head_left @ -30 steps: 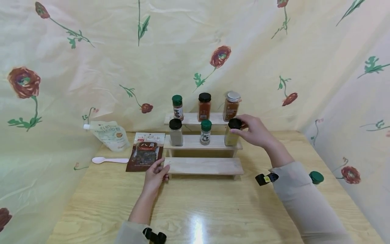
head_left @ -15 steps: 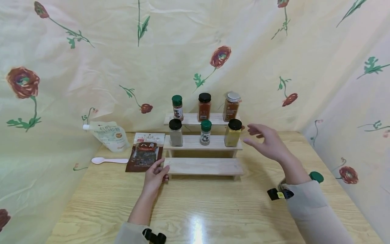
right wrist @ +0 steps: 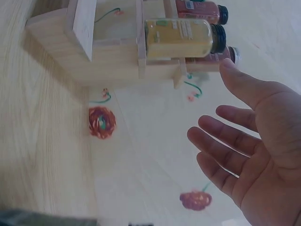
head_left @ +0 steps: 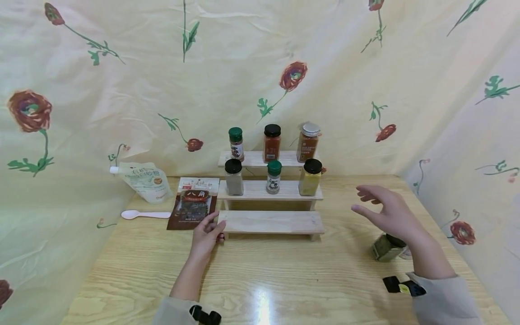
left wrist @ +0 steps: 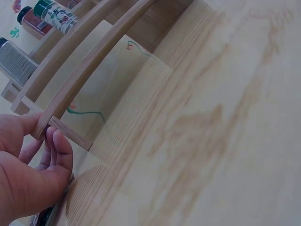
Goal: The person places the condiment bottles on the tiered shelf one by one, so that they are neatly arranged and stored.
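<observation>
A three-step wooden spice rack [head_left: 272, 222] stands against the back. My left hand [head_left: 205, 237] pinches the left end of its bottom step, which the left wrist view shows between thumb and fingers. Over the table to the right, my right hand [head_left: 390, 214] is spread and holds nothing. The middle step bears a black-capped jar of yellow powder [head_left: 309, 184], a small green-capped shaker [head_left: 273, 183] and a black-capped greyish jar [head_left: 234, 183]. Along the top step stand a green-capped shaker [head_left: 237, 146], a black-capped red jar [head_left: 271, 145] and a silver-capped jar [head_left: 307, 146].
Below my right hand stands a jar with dark green contents [head_left: 383, 248], partly covered by the wrist; another container behind it barely shows. Left of the rack lie a brown star anise packet [head_left: 194, 205], a white spoon [head_left: 146, 214] and a spouted pouch [head_left: 148, 183].
My right hand has let go of the yellow jar on the middle step and moved right and toward me, uncovering the dark green jar. My left hand has stayed on the rack.
</observation>
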Demonstrator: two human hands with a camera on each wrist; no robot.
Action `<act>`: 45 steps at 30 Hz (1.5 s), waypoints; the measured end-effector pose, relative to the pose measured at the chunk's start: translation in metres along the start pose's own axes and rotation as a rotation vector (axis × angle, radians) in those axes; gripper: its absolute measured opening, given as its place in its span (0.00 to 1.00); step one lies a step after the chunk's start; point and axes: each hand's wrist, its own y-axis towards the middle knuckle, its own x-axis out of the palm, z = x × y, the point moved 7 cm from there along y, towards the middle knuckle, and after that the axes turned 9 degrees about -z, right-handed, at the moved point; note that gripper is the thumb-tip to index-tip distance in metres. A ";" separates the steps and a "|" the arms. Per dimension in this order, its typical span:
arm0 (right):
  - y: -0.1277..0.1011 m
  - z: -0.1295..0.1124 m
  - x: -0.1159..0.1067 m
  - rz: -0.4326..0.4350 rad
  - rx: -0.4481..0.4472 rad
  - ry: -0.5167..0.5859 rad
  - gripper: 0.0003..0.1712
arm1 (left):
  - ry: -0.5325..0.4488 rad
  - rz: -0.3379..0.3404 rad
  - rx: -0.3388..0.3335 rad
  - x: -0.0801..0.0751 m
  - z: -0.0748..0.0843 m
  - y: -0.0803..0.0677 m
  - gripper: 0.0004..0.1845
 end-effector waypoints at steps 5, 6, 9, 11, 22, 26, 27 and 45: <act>-0.017 0.006 -0.006 0.041 -0.009 -0.027 0.30 | -0.005 -0.001 0.015 0.000 0.001 0.000 0.26; -0.020 0.008 -0.007 0.045 -0.007 -0.025 0.30 | -0.006 -0.002 0.018 0.000 0.001 -0.001 0.26; -0.029 0.014 -0.009 0.048 0.001 -0.019 0.29 | -0.008 -0.004 0.022 0.000 0.001 -0.001 0.26; -0.034 0.017 -0.011 0.047 0.010 -0.024 0.29 | -0.010 -0.004 0.022 0.000 0.001 -0.001 0.25; -0.055 0.034 -0.017 0.053 0.042 -0.018 0.29 | -0.006 -0.005 0.020 0.000 0.000 -0.001 0.25; -0.063 0.040 -0.019 0.049 0.052 -0.032 0.29 | -0.003 -0.002 0.019 0.000 0.001 -0.002 0.25; -0.064 0.041 -0.019 0.048 0.055 -0.039 0.28 | -0.003 -0.002 0.019 0.000 0.001 -0.002 0.25; -0.084 0.054 -0.009 -0.037 0.062 -0.140 0.25 | -0.020 0.002 0.029 0.000 0.002 -0.003 0.25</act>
